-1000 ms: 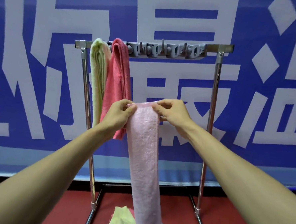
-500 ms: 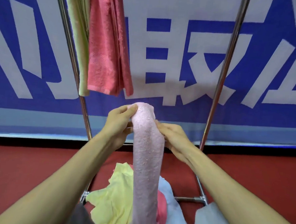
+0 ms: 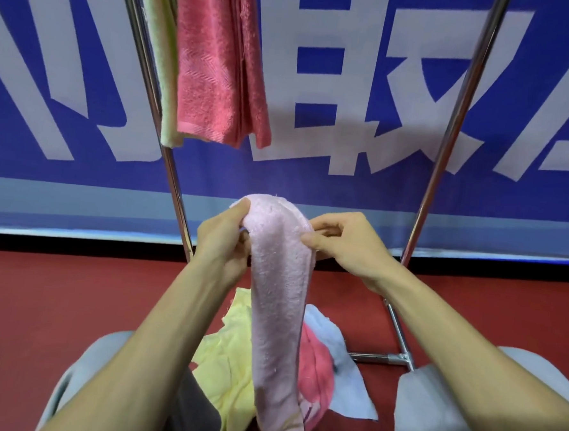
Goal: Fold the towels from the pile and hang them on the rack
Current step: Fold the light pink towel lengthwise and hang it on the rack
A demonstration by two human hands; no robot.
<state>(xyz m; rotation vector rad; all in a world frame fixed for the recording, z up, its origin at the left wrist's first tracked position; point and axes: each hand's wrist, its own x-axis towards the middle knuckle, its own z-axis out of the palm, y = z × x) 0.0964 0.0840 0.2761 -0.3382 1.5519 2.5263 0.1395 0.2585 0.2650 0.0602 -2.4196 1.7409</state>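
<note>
Gripping a folded pink towel [image 3: 279, 301] at its top, the left hand [image 3: 223, 245] and right hand [image 3: 347, 249] keep fingers clamped on it above the pile [image 3: 231, 362].

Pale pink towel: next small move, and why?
Probably lift it toward the rack's top bar. Both hands, left and right, pinch the pale pink towel at its fold, folded narrow and hanging free, beside the hung red towel.

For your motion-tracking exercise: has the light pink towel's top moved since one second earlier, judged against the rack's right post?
Yes. The light pink towel now tops out much lower along the rack's right post, below the hanging red towel.
</note>
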